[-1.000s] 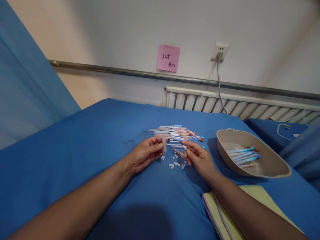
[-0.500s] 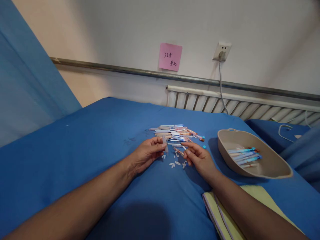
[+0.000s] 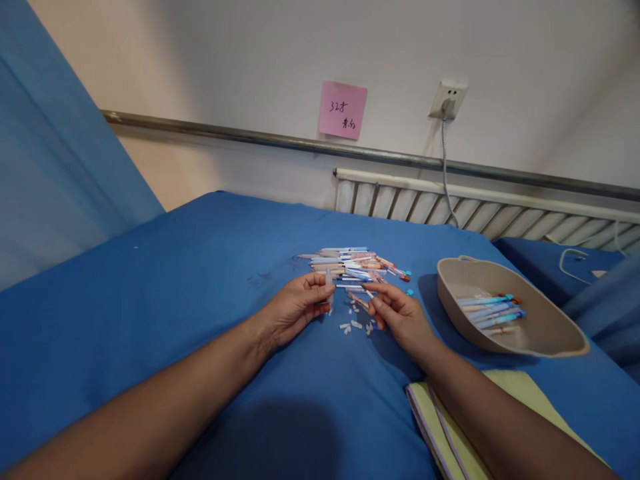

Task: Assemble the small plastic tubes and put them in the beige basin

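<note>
Between thumb and fingers, my left hand pinches a pale translucent tube, which looks like a pen barrel and stands nearly upright. My right hand, a short way to the right, grips a thin white stick resembling a pen refill, its dark tip pointing up and left toward the tube. The two pieces are apart. Just beyond both hands lies a loose pile of pens and pen parts. Small white pieces are scattered on the blue sheet between my hands; what they are is too small to tell.
To the right stands a beige basin with several assembled-looking pens in it. A folded yellow cloth or pad lies under my right forearm. Behind the bed are a radiator, a metal rail and a plugged-in cable.
The tube in my left hand has turned slightly more upright. My right hand keeps its stick almost in place. The view has shifted slightly.
</note>
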